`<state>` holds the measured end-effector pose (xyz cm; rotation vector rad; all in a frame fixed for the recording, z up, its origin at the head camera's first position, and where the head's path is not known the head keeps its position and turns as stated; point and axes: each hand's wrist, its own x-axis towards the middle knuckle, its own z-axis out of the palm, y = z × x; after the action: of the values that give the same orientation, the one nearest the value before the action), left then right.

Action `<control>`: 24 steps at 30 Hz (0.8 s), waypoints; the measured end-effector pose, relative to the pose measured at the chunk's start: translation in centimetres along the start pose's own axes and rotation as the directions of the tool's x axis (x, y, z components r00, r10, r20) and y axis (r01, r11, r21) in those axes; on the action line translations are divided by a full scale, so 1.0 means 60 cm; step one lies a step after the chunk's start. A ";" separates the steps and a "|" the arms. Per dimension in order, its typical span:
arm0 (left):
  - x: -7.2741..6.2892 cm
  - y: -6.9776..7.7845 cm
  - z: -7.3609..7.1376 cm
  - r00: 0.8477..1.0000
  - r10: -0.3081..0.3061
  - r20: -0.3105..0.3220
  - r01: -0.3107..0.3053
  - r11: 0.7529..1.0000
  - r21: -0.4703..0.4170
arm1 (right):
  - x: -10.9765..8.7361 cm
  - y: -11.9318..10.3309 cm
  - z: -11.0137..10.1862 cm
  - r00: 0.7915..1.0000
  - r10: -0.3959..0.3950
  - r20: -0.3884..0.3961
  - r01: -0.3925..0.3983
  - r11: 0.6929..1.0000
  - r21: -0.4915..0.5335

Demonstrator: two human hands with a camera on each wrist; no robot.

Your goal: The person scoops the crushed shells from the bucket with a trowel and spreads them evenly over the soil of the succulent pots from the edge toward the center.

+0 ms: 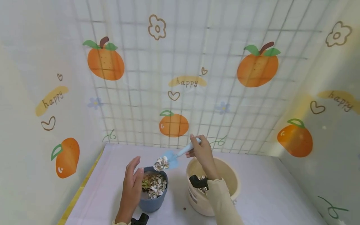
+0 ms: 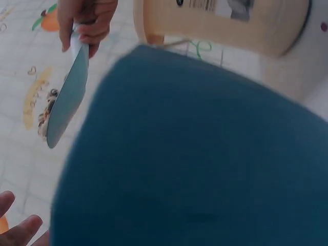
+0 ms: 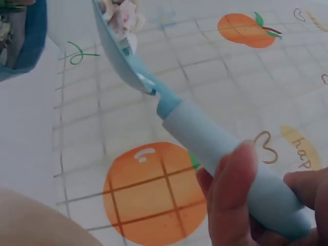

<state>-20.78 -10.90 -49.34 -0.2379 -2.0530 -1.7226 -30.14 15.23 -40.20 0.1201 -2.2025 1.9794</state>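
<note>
My right hand [image 1: 203,153] grips the handle of a light blue hand trowel [image 1: 172,158], seen close up in the right wrist view with its pale handle [image 3: 215,138] between fingers and thumb. Small shells [image 1: 161,163] are heaped on the blade, which hangs just above the rim of a blue-grey plant pot [image 1: 153,204]. Inside that pot, more shells [image 1: 157,187] lie beside a small green plant [image 1: 146,182]. At the pot's left side is my left hand [image 1: 132,182], its fingers extended; whether it touches the pot I cannot tell. The pot's wall fills much of the left wrist view.
A cream bucket [image 1: 234,175] stands right of the pot, with shells at its bottom, partly hidden by my right forearm. Between them a small dark bit [image 1: 184,208] lies on the white tabletop [image 1: 261,193]. Fruit-printed sheeting [image 1: 174,56] rises behind and at both sides.
</note>
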 end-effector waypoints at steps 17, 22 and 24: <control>-0.016 -0.047 0.003 0.993 -0.106 -0.054 0.111 0.990 0.089 | -0.017 0.010 0.020 0.997 -0.010 0.075 0.014 0.998 -0.060; -0.028 -0.059 0.017 0.975 -0.196 -0.101 0.204 0.976 0.075 | -0.021 0.011 0.020 0.994 -0.035 0.101 0.043 0.996 -0.077; -0.033 -0.059 0.019 0.970 -0.215 -0.113 0.223 0.973 0.057 | -0.022 0.013 0.020 0.994 -0.045 0.104 0.054 0.995 -0.087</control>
<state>-20.73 -10.27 -53.52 0.1046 -2.1215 -1.7444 -29.05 14.05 -41.32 0.2665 -2.3223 1.8847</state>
